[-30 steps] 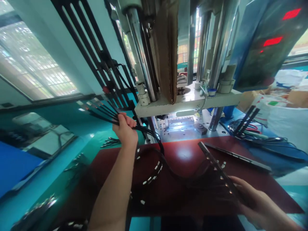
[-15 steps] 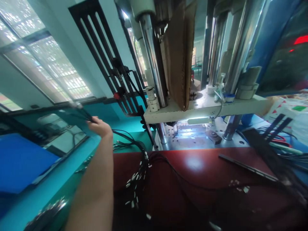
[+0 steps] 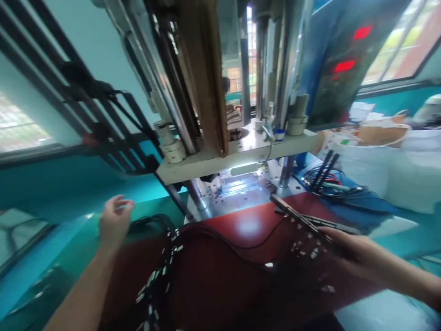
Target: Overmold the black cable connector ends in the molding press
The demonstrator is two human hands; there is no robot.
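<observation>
My left hand [image 3: 115, 218] hangs open above the teal bench edge, holding nothing, with its fingers apart. Just below it, a bundle of black wires with white terminals [image 3: 161, 262] lies blurred across the dark red table mat [image 3: 220, 285]. My right hand [image 3: 351, 246] grips a black slotted bar [image 3: 299, 220] at the right of the mat. Wire ends with small metal terminals hang from that bar, and the black wires run from them across the mat.
A press machine with steel columns [image 3: 241, 184] and a lit die bed stands straight ahead. A second black bar [image 3: 327, 223] lies on the mat. More wires [image 3: 330, 181] sit on a blue surface at right, beside white sacks [image 3: 382, 170].
My left hand has let go of the wire bundle and moved down toward the bench, now open. The wires lie on the mat. My right hand with the bar is back in view.
</observation>
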